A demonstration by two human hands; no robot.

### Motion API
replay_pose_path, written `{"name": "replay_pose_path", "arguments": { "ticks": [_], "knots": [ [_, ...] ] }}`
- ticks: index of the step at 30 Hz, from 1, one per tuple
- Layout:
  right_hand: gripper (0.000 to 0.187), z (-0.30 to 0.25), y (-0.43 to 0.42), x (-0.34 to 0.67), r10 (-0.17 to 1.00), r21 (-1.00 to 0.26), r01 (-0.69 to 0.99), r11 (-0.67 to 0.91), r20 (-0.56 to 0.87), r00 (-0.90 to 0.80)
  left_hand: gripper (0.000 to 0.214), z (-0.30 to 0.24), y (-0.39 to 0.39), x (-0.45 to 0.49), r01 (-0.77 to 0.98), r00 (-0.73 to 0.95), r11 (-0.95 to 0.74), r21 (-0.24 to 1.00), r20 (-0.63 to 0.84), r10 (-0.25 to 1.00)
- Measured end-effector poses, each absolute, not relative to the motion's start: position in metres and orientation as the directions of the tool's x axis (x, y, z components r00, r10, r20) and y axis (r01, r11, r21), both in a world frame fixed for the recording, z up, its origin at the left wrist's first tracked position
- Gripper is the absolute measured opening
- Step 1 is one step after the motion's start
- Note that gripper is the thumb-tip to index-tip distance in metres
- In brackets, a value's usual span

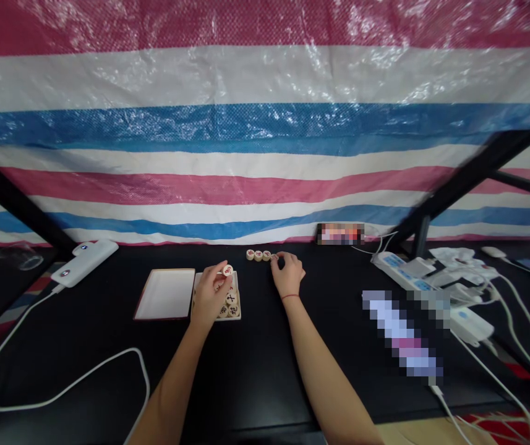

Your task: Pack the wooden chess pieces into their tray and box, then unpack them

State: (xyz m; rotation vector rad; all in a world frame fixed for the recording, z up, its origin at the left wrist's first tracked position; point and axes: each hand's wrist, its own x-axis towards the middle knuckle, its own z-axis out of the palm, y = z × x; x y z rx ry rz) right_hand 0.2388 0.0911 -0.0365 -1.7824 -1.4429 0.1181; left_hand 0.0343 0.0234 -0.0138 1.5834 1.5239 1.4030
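Observation:
Between the fingers of my left hand (209, 293) is a round Chinese chess piece (228, 271) with a red character, raised over an open box (240, 309). Several more pieces (232, 299) lie in that box, some with black characters. My right hand (289, 275) rests on the black table, its thumb and forefinger curled together at the right end of a short row of red-marked chess pieces (258, 255). A piece seems to be at those fingertips, mostly hidden. Left of the box lies its lid (165, 294), white inside.
A white device with a cable (86, 262) is at the back left, near a clear cup (26, 256). On the right are a power strip (401, 271), tangled white cables (464, 272) and a blurred-out phone-like object (401, 337). Another blurred screen (340, 233) leans against the striped sheet (227, 185).

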Motion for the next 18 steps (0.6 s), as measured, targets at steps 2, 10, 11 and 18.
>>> {"name": "replay_pose_path", "arguments": {
  "ticks": [2, 10, 11, 18],
  "knots": [
    [0.021, -0.028, 0.081, 0.228, 0.859, -0.684, 0.704, 0.191, 0.464, 0.217, 0.031, -0.012, 0.022, 0.036, 0.504, -0.139, -0.259, 0.824, 0.374, 0.917],
    [0.017, -0.003, 0.041, 0.185, 0.887, -0.825, 0.327, 0.461, 0.414, -0.205, 0.028, -0.017, 0.017, 0.044, 0.671, 0.095, -0.430, 0.604, 0.505, 0.858],
    [0.017, -0.004, 0.041, 0.185, 0.890, -0.827, 0.329, 0.455, 0.408, -0.205, 0.028, -0.018, 0.018, 0.045, 0.667, 0.103, -0.434, 0.606, 0.501, 0.859],
    [0.029, -0.017, 0.058, 0.202, 0.908, -0.831, 0.381, 0.406, 0.415, -0.063, 0.027, -0.019, 0.019, 0.044, 0.645, 0.079, -0.428, 0.634, 0.501, 0.862]
  ]
}}
